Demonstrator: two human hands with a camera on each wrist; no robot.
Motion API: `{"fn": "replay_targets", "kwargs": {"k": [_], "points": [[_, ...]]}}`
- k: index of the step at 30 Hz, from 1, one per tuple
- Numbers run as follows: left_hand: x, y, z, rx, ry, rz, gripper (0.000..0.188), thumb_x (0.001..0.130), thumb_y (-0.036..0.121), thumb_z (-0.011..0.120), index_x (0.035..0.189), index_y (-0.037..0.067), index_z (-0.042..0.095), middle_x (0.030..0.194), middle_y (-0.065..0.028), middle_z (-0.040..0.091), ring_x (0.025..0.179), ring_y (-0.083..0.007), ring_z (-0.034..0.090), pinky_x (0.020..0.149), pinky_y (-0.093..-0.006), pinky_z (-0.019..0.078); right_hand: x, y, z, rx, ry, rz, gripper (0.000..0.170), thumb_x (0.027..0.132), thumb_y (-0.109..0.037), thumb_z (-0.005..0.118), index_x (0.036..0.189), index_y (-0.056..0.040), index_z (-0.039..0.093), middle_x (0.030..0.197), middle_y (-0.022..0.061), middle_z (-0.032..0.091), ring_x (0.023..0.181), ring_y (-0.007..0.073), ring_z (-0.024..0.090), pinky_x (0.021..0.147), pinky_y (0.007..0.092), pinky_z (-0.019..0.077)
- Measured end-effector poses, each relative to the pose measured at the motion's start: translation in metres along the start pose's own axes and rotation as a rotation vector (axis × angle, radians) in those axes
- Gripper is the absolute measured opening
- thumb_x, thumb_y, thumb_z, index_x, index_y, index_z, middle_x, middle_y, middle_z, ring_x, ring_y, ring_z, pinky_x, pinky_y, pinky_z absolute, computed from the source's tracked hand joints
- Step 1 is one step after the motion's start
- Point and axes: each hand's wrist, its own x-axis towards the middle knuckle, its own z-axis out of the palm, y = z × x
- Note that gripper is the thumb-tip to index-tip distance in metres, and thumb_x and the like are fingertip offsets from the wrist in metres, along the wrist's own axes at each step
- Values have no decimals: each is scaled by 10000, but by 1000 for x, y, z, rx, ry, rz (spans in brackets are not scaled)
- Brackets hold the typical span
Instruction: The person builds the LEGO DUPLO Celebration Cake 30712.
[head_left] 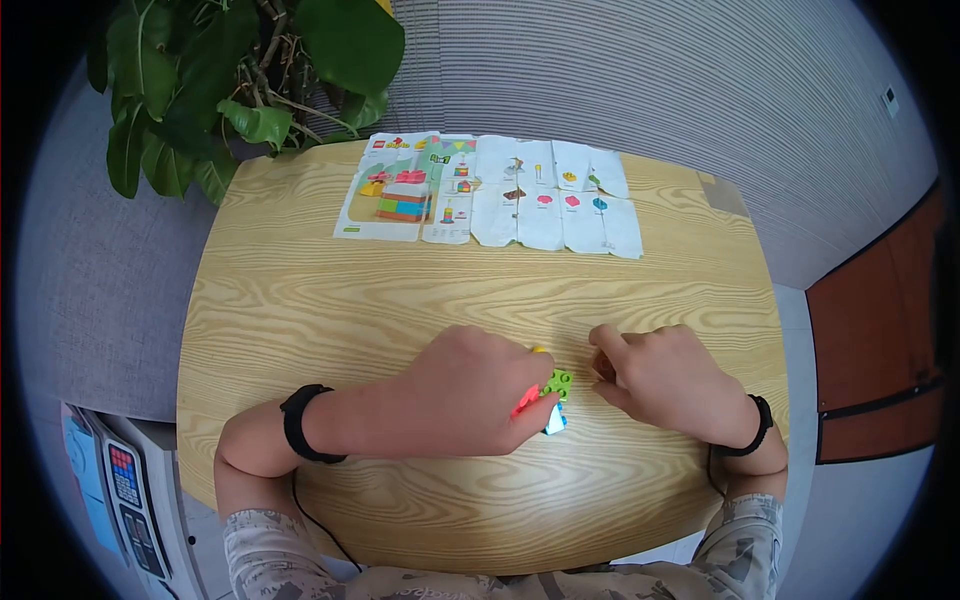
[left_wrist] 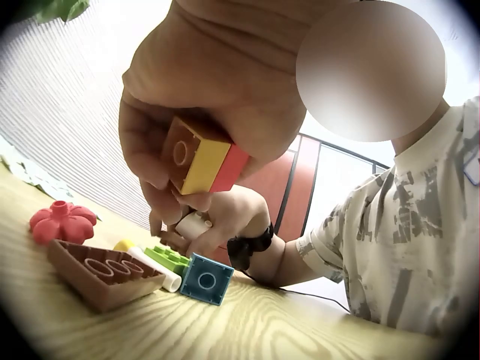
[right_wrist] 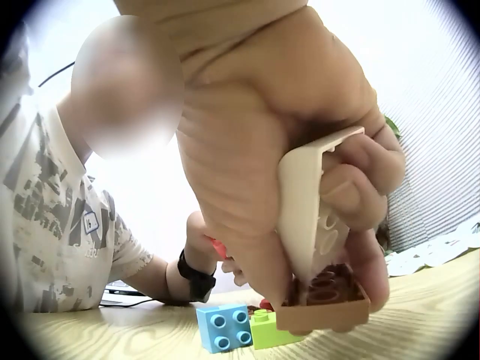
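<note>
My left hand [head_left: 440,392] grips a small group of bricks; the left wrist view shows yellow [left_wrist: 207,166], red [left_wrist: 232,168] and a brown underside [left_wrist: 182,150]. Off to its right, my right hand [head_left: 675,382] is curled round a white piece [right_wrist: 300,199] and a brown brick [right_wrist: 326,311], held together low over the table. Between the hands lie a green brick [head_left: 562,382] and a blue brick [head_left: 556,421]. Beside them in the left wrist view are a brown sloped piece [left_wrist: 105,276], a red flower-shaped piece [left_wrist: 63,223] and a white tube [left_wrist: 171,280].
A creased instruction sheet [head_left: 480,190] is spread along the far edge of the wooden table [head_left: 420,295]. A leafy plant [head_left: 200,90] hangs over the back left corner. A device with a keypad [head_left: 128,480] stands beyond the left edge.
</note>
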Motion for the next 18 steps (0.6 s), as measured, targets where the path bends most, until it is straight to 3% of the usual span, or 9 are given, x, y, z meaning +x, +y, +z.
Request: {"fn": "replay_targets", "kwargs": {"k": [7,13,18], "points": [[4,1,-6,-142,99,-100,229,929,211,811,838,83,645,707,-88,675,609,-303,648,572,-406,485,-6,-15,-12,146,211,-183,268,976,-277,764,1118,-83,646,845,51,726,686,293,731,538,416,539],[8,5,-20,-114,-13,-170,447,857,453,914,981,101,668,806,-68,716,699,-265,697,610,-378,503,-3,-18,-1,124,234,-293,249,967,-272,764,1110,-91,670,888,53,700,683,272,721,532,404,545],[6,0,-8,4,-5,-32,571,842,519,899,1189,103,718,873,-53,736,816,-271,733,663,-386,558,-5,-15,-2,187,279,-300,300,946,-295,786,1121,-77,678,872,70,697,653,286,703,525,408,543]]}}
